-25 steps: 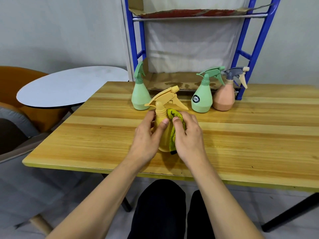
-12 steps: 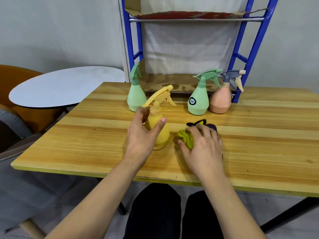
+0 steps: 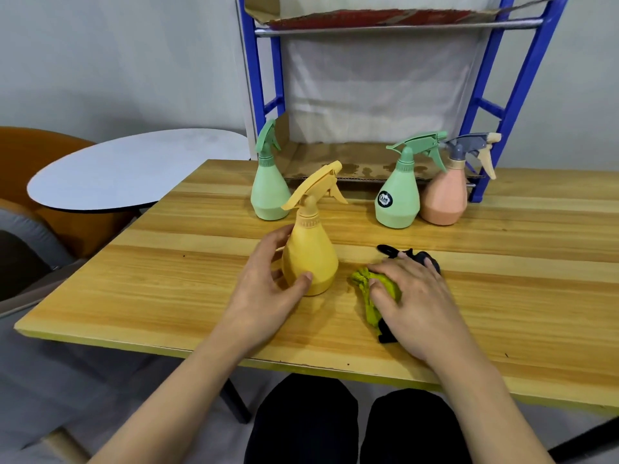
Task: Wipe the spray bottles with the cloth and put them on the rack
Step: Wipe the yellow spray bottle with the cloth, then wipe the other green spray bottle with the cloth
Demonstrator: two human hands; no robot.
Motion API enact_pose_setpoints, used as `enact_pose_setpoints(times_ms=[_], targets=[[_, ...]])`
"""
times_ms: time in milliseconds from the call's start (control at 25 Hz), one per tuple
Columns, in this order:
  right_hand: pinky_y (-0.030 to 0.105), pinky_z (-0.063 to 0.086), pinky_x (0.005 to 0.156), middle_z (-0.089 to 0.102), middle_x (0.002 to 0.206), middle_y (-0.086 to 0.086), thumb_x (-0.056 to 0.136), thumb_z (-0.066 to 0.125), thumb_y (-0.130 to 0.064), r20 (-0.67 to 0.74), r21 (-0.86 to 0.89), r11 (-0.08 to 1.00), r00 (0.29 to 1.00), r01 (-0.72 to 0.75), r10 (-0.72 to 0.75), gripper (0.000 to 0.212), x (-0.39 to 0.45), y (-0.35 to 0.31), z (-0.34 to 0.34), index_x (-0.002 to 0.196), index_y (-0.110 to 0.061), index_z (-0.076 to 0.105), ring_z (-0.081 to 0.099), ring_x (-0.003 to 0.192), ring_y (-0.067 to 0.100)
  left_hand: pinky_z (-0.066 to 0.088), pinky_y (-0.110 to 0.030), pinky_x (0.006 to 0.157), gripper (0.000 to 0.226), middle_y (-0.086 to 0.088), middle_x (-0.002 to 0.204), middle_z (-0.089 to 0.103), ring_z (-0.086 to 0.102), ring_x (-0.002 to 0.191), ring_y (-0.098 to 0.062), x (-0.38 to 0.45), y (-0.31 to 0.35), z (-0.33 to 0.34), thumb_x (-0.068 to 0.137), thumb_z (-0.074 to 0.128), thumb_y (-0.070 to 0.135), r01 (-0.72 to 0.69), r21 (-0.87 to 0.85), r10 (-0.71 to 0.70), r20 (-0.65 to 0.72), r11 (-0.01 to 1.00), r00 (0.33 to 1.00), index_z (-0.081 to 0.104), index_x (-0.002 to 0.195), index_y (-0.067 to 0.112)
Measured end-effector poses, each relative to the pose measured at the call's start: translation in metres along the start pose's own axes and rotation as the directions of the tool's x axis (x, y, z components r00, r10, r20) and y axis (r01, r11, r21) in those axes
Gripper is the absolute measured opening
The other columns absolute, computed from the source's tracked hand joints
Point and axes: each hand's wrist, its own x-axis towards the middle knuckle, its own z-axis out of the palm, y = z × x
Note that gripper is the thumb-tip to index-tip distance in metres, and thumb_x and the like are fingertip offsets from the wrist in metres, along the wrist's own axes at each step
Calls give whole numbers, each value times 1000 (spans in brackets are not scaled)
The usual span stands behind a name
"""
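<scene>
The wooden tabletop (image 3: 502, 296) carries a yellow spray bottle (image 3: 310, 259), two green spray bottles (image 3: 269, 192) (image 3: 398, 199), a pink one (image 3: 443, 199), and a crumpled green-and-black cloth (image 3: 371, 296).

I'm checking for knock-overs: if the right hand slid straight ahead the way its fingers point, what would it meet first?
The right hand rests on the cloth, fingers aimed up-left. Pushing the cloth ahead, it would probably meet the yellow spray bottle first, though it might pass just behind it.
</scene>
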Motion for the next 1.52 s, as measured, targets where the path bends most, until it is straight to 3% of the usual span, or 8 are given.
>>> enact_pose_setpoints(times_ms=[320, 640, 840, 920, 1080, 1200, 1360, 1520], targets=[[34, 4, 126, 52, 143, -14, 99, 44, -46, -55, 37, 999, 998, -32, 34, 33, 3, 2, 3, 128, -38, 59, 28, 146, 6, 49, -47, 108, 73, 0, 146, 50, 47, 132, -17, 83, -2, 53, 91, 75, 28, -24, 193, 43, -95, 981, 995, 34, 152, 25], [28, -3, 124, 51, 141, -18, 99, 45, -48, -88, 59, 998, 995, -35, 40, 32, 6, 3, 5, 126, -40, 58, 25, 147, 4, 41, -42, 111, 72, -11, 147, 47, 49, 134, -30, 152, 8, 94, 94, 73, 25, 81, 196, -59, -118, 977, 991, 31, 153, 21], [27, -3, 124, 51, 141, -19, 99, 43, -49, -86, 67, 997, 996, -28, 33, 32, 6, 3, 4, 126, -40, 58, 25, 146, 2, 44, -44, 112, 75, -7, 148, 52, 50, 137, -27, 149, 3, 81, 95, 71, 31, 73, 195, -53, -105, 978, 993, 28, 155, 26], [27, -2, 123, 50, 142, -20, 99, 44, -49, -81, 67, 997, 996, -31, 36, 33, 6, 3, 4, 127, -40, 59, 25, 147, 2, 49, -45, 108, 66, -4, 142, 57, 56, 129, -24, 140, -5, 64, 97, 68, 30, 85, 190, -47, -197, 978, 979, 34, 153, 26], [29, -2, 124, 51, 143, -17, 98, 45, -48, -69, 63, 996, 996, -58, 63, 33, 8, 0, 4, 126, -40, 60, 26, 147, 4, 49, -41, 96, 37, -3, 117, 57, 56, 113, -27, 134, -22, 25, 96, 65, 30, 192, 171, -89, -476, 966, 875, 50, 127, 17], [32, 0, 125, 52, 143, -11, 98, 46, -45, -89, 36, 994, 990, -102, 105, 33, 11, -4, 8, 126, -36, 61, 28, 147, 10, 41, -41, 105, 55, -10, 133, 52, 49, 126, -31, 144, -25, 9, 93, 70, 35, 279, 152, -159, -533, 948, 831, 45, 137, 13], [38, 6, 126, 56, 142, -7, 97, 46, -44, -131, 22, 990, 981, -139, 140, 33, 11, -7, 12, 124, -32, 63, 32, 146, 14, 43, -46, 106, 82, -13, 145, 47, 47, 133, -32, 166, -21, 9, 88, 74, 46, 304, 159, -197, -473, 939, 859, 33, 152, 15], [39, 7, 126, 57, 140, -8, 97, 48, -43, -152, 28, 991, 979, -132, 135, 31, 11, -6, 13, 123, -33, 63, 34, 145, 13, 49, -47, 105, 69, -10, 138, 57, 55, 128, -31, 180, -26, 6, 90, 75, 37, 284, 125, -199, -455, 951, 868, 42, 146, 16]])
